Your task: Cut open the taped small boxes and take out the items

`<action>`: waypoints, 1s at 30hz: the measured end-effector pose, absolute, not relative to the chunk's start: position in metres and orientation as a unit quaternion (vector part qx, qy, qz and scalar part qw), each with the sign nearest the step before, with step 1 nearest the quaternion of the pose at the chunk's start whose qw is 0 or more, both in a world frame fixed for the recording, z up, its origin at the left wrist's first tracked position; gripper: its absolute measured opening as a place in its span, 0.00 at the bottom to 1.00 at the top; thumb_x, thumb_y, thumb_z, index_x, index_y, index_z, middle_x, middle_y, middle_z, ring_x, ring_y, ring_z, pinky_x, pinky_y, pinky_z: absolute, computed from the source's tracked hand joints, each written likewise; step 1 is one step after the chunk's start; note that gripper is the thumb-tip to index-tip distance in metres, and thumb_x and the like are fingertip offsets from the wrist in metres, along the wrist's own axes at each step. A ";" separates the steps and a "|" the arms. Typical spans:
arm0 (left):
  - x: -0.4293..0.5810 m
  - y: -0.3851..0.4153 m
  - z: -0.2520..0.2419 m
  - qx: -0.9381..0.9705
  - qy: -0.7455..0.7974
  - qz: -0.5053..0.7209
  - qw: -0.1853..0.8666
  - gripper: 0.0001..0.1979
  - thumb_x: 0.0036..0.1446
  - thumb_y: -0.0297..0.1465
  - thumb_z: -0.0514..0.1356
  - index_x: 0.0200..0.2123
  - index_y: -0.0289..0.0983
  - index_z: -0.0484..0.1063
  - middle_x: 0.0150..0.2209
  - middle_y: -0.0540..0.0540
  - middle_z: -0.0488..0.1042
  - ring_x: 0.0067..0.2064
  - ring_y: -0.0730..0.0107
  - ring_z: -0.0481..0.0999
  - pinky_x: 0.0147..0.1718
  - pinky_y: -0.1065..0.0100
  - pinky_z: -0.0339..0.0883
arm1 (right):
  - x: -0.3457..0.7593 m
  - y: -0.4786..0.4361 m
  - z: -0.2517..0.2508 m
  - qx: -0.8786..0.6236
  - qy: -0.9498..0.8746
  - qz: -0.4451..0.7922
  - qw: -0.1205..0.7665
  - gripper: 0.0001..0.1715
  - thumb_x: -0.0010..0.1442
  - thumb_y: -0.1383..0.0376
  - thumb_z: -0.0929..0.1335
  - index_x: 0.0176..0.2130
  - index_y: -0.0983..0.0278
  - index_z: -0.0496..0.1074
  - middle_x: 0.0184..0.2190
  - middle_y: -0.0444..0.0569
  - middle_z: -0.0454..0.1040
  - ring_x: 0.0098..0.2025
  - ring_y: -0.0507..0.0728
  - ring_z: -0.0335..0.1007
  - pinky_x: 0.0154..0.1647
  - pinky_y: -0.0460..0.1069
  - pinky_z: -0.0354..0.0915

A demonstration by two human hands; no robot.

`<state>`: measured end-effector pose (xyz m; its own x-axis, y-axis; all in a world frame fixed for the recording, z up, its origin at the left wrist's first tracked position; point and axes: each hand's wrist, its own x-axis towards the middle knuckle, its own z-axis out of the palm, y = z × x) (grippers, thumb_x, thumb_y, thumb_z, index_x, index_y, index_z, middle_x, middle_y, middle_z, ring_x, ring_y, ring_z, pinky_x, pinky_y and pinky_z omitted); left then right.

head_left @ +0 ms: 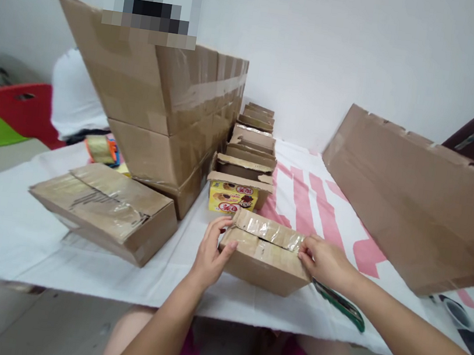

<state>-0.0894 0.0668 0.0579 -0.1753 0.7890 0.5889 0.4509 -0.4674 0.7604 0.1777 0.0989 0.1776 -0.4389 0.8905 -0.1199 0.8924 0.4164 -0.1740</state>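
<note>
I hold a small cardboard carton (268, 267) on the cloth-covered worktop (177, 289), near its front edge and right before me. My left hand (210, 250) curves round the carton's left end, thumb against the near top edge and fingers at the far corner, I judge to steady it. My right hand (314, 256) is narrow, fingertips gathered at the right end of the taped top flap (271, 229), probably because that corner gives the best hold. A dark slit shows beside the flap, but I cannot see what the carton holds.

Just right of the carton lies a green utility knife (339, 305), perhaps put there to be within easy reach. Behind the carton runs a row of open cartons (246, 158); the nearest gapes with a dark inside, and a yellow printed box (233, 199) shows at its front. I cannot tell whether that box stands inside it or before it. Left of the carton, and apart from it, rests a taped carton (105, 206), its contents hidden. Beyond that rises a stack of large cartons (195, 98), sealed with tape where I can see and seemingly squared up for stability. A large cardboard panel (414, 199) stands well to the carton's right.
</note>
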 end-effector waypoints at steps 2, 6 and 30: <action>-0.090 0.066 0.058 0.625 0.497 0.584 0.146 0.18 0.62 0.41 0.53 0.52 0.38 0.63 0.54 0.37 0.66 0.56 0.56 0.67 0.50 0.57 0.65 | 0.177 0.099 0.175 0.523 0.846 -0.109 -0.001 0.04 0.61 0.66 0.62 0.33 0.62 0.66 0.34 0.49 0.72 0.34 0.56 0.69 0.34 0.49 0.59; -0.091 0.067 0.058 0.620 0.495 0.592 0.144 0.18 0.62 0.41 0.53 0.52 0.38 0.63 0.54 0.37 0.67 0.56 0.56 0.67 0.51 0.57 0.65 | 0.179 0.098 0.180 0.512 0.848 -0.131 -0.035 0.05 0.61 0.65 0.61 0.32 0.61 0.62 0.31 0.47 0.70 0.31 0.54 0.65 0.31 0.48 0.58; -0.098 0.059 0.070 0.699 0.368 0.567 0.233 0.13 0.60 0.41 0.54 0.32 0.42 0.76 0.57 0.41 0.68 0.67 0.49 0.52 0.62 0.39 0.51 | 0.212 0.092 0.170 0.499 0.775 -0.319 -0.220 0.17 0.62 0.50 0.61 0.32 0.60 0.59 0.24 0.41 0.61 0.24 0.51 0.55 0.25 0.47 0.57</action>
